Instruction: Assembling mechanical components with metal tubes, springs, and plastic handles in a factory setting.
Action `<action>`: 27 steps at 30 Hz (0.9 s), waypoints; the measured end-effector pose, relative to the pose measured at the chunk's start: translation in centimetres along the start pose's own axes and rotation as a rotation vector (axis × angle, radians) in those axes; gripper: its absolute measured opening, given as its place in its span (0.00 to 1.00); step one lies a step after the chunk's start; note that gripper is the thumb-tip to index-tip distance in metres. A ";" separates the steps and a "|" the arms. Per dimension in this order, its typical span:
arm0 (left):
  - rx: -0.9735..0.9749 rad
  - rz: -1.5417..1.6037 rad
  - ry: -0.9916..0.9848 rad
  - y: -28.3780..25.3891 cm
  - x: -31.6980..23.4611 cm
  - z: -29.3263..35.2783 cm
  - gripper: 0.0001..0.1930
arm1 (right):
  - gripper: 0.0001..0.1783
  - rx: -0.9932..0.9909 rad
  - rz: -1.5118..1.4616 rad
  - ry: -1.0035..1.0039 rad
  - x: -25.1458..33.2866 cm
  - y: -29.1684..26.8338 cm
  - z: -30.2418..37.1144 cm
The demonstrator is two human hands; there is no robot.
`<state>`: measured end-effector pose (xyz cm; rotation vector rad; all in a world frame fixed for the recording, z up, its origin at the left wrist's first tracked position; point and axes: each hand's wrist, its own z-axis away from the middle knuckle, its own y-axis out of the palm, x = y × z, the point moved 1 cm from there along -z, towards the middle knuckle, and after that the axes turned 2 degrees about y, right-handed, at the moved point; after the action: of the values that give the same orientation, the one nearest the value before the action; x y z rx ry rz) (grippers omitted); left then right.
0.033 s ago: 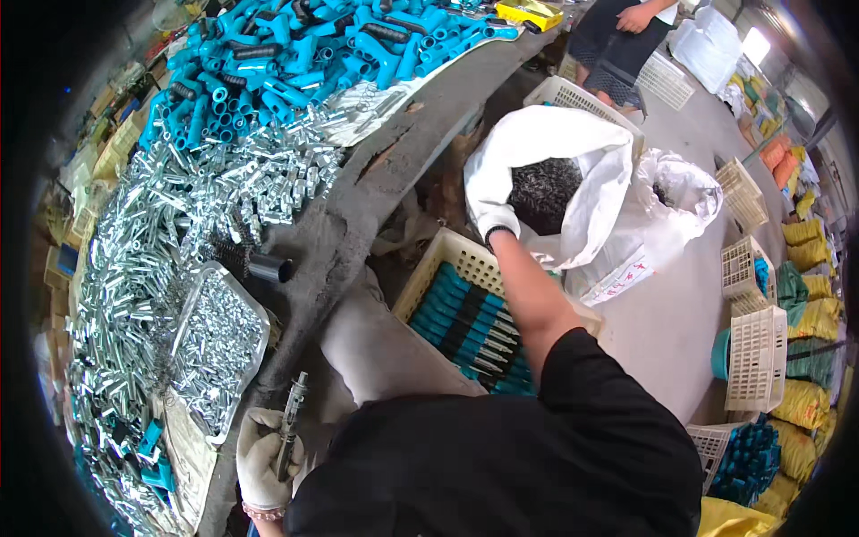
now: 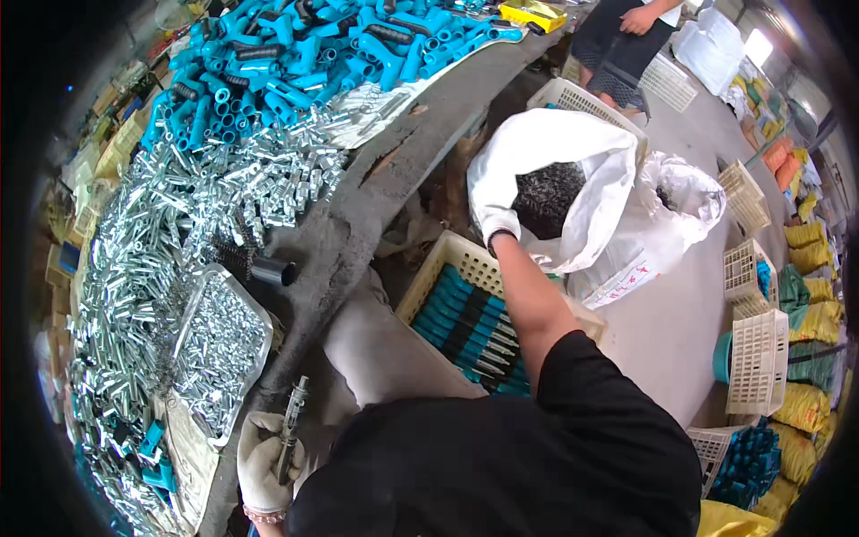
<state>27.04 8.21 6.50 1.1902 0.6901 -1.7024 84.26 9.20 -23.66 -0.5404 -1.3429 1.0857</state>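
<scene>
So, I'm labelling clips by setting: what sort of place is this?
Most likely a factory workshop: a bench is heaped with teal handle-shaped parts and loose metal pieces, a pale crate holds teal-and-black items, and an open white sack holds small dark parts.

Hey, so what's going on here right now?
Someone's gloved left hand holds a slim metal part. Their gloved right hand is at an open white sack of dark pieces; whether it grasps anything is unclear. Nearby, a pale crate holds teal-and-black parts, and loose metal pieces lie heaped on the bench.
</scene>
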 end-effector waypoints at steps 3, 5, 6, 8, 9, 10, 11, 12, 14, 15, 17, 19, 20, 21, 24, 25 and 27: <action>-0.025 -0.017 -0.012 -1.5 -0.1 -0.2 0.09 | 0.13 0.077 1.096 -0.783 -0.3 4.3 0.2; -0.157 -0.142 0.006 -0.2 -1.2 -0.4 0.11 | 0.19 0.237 1.277 -1.123 -0.6 1.1 1.0; -0.119 -0.126 0.005 0.2 -1.8 -1.0 0.11 | 0.23 0.192 1.269 -1.240 -1.8 0.0 -0.7; -0.074 -0.077 -0.004 -0.4 -1.8 -1.6 0.12 | 0.34 0.333 0.391 -0.869 1.0 -2.7 -0.2; -0.089 -0.061 0.006 -0.7 -2.3 -1.4 0.12 | 0.41 0.464 -0.426 -0.292 4.6 -4.8 3.1; -0.024 -0.013 -0.062 0.2 -3.4 -2.0 0.10 | 0.43 0.636 -0.703 -0.260 2.5 -3.5 -1.3; -0.028 0.042 -0.147 0.3 -3.7 -1.7 0.09 | 0.41 0.565 -0.388 -0.235 5.8 -6.4 1.0; -0.059 0.042 -0.115 1.0 -3.8 -1.7 0.09 | 0.37 0.469 -0.312 -0.228 6.1 -3.7 0.2; 0.142 0.055 -0.090 3.4 -5.9 -4.6 0.09 | 0.27 -0.225 -0.070 -0.276 -4.6 2.1 -14.1; -0.046 0.100 -0.112 2.6 -4.4 -2.9 0.09 | 0.28 -0.181 -0.065 -0.189 2.7 6.5 -7.1; -0.062 0.078 -0.108 3.0 -5.0 -3.2 0.09 | 0.27 -0.203 0.144 -0.166 2.2 5.4 -7.0; 0.064 0.068 -0.138 2.3 -5.3 -3.5 0.10 | 0.25 -0.020 0.600 -0.192 0.4 2.6 -8.5; -0.031 0.008 0.017 2.8 -4.2 -4.7 0.12 | 0.23 0.024 0.205 -0.253 -0.8 1.0 -9.1; -0.037 -0.006 -0.017 3.1 -4.8 -5.1 0.12 | 0.21 0.061 -0.179 -0.278 -3.0 -1.0 -9.9; -0.101 0.052 -0.051 2.6 -5.0 -5.4 0.11 | 0.18 0.390 -0.876 -0.198 -2.8 -4.4 -6.8; -0.147 0.053 0.011 1.1 -3.9 -5.2 0.11 | 0.10 0.721 -1.295 0.156 6.1 -9.5 3.3; -0.076 0.053 -0.021 2.2 -4.6 -6.8 0.12 | 0.09 0.782 -1.006 0.054 3.6 -9.1 2.3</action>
<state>32.38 14.59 8.36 1.1268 0.6979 -1.6284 84.42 7.65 -13.67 0.6374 -0.8334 0.6304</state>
